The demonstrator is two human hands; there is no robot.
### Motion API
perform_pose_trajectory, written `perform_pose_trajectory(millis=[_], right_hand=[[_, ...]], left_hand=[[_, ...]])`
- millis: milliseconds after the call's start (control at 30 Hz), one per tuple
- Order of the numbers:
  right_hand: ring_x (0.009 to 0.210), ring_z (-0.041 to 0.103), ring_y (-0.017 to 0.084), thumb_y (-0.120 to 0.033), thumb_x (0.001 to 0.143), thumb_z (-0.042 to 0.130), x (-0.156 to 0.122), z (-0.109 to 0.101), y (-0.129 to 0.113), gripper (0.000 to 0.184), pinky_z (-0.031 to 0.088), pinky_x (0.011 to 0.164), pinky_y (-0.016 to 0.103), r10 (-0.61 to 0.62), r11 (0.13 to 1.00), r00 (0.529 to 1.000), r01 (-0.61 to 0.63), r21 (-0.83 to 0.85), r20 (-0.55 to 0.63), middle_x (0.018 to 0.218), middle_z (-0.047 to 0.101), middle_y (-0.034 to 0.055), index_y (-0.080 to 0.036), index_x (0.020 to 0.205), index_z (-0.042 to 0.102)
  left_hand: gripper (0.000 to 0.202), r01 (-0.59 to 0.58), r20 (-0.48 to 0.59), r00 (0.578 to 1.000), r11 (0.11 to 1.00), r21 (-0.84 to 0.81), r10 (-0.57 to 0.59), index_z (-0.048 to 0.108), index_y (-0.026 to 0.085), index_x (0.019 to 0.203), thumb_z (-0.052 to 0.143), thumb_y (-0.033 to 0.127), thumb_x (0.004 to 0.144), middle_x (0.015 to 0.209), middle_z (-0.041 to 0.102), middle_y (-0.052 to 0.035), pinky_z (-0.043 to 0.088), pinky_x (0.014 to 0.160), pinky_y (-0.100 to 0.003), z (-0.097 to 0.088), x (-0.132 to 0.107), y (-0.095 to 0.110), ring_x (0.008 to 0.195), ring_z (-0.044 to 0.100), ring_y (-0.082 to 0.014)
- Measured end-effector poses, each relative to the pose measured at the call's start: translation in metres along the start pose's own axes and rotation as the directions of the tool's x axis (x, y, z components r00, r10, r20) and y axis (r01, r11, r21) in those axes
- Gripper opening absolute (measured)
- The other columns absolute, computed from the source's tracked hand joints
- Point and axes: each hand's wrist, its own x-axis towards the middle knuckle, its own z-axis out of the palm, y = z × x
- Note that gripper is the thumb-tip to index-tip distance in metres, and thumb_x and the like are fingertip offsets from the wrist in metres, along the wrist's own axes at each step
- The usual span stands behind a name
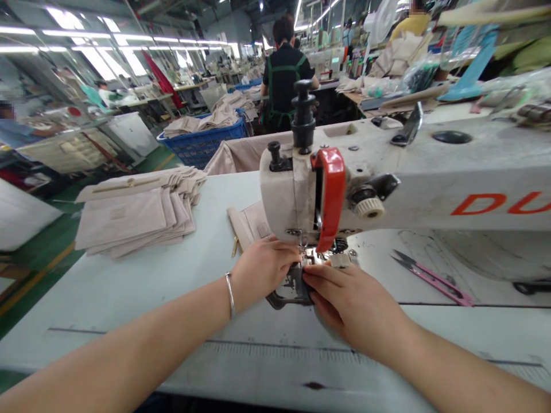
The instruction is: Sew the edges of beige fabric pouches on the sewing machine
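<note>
A sewing machine (297, 189) with a red guard stands before me, its lit needle area between my fingertips. My left hand (262, 269) is closed at the left of the presser foot, fingers together on a beige fabric piece (255, 221). That piece sticks out behind my hand, with a brass zipper pull (235, 246) hanging at its left edge. My right hand (350, 295) is closed just in front of the foot, its thumb and fingers bunched beside a dark metal plate (295, 284). What lies under those right fingertips is hidden.
Stacked beige fabric pieces (129, 215) lie on the table's left. Pink-handled thread snips (434, 278) rest right of my right hand. A ruler scale (275, 350) runs along the front. Beyond are a blue basket (206, 140) of fabric and a person (286, 74) facing away.
</note>
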Motion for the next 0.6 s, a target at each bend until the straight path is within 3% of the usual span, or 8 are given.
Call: perform_pose_trajectory(millis=[167,267,400,500,600], right_hand=[[0.102,0.059,0.026,-0.018,0.093,0.046,-0.002,-0.002,0.000,0.029,0.051,0.084,0.044,-0.003,1.000,1.000,0.002,0.021,0.008,0.119,0.064,0.0088,-0.013,0.115,0.064],[0.101,0.059,0.025,-0.017,0.092,0.049,-0.002,-0.005,0.000,0.029,0.050,0.085,0.043,-0.004,0.999,1.000,0.003,0.048,0.018,0.118,0.065,0.0079,-0.014,0.116,0.064],[0.101,0.058,0.024,-0.014,0.090,0.051,-0.004,-0.009,0.004,0.030,0.050,0.087,0.041,-0.047,0.994,0.998,0.042,0.104,0.049,0.115,0.065,0.0072,-0.017,0.118,0.064],[0.099,0.058,0.023,-0.012,0.090,0.052,-0.007,-0.010,0.006,0.031,0.050,0.085,0.042,-0.093,0.988,0.994,0.087,0.125,0.049,0.114,0.065,0.0062,-0.020,0.117,0.063],[0.098,0.058,0.023,-0.011,0.088,0.055,-0.009,-0.011,0.007,0.026,0.049,0.084,0.043,-0.128,0.985,0.990,0.120,0.120,0.061,0.114,0.064,0.0064,-0.020,0.110,0.066]], left_hand=[[0.022,0.108,0.041,0.993,0.994,-0.004,-0.108,0.072,0.021,0.098,0.062,0.007,0.084,0.102,0.073,0.0001,0.051,0.091,-0.033,-0.003,0.003,0.013,0.096,0.066,-0.0198],[0.022,0.239,0.085,0.968,0.971,-0.022,-0.237,0.072,0.022,0.099,0.060,0.009,0.085,0.098,0.073,-0.0008,0.052,0.088,-0.034,-0.009,0.005,0.018,0.094,0.066,-0.0206],[0.021,0.396,0.220,0.912,0.884,-0.246,-0.347,0.068,0.022,0.108,0.054,0.020,0.092,0.101,0.072,-0.0005,0.054,0.082,-0.029,-0.023,-0.007,0.025,0.090,0.067,-0.0164],[0.022,0.366,0.252,0.922,0.878,-0.310,-0.295,0.068,0.023,0.110,0.059,0.030,0.090,0.111,0.069,-0.0010,0.053,0.091,-0.031,-0.032,-0.026,0.032,0.101,0.064,-0.0173],[0.047,0.252,0.246,0.948,0.950,-0.185,-0.204,0.063,0.021,0.120,0.072,0.042,0.080,0.128,0.060,-0.0065,0.044,0.105,-0.044,-0.033,-0.045,0.044,0.117,0.054,-0.0261]])
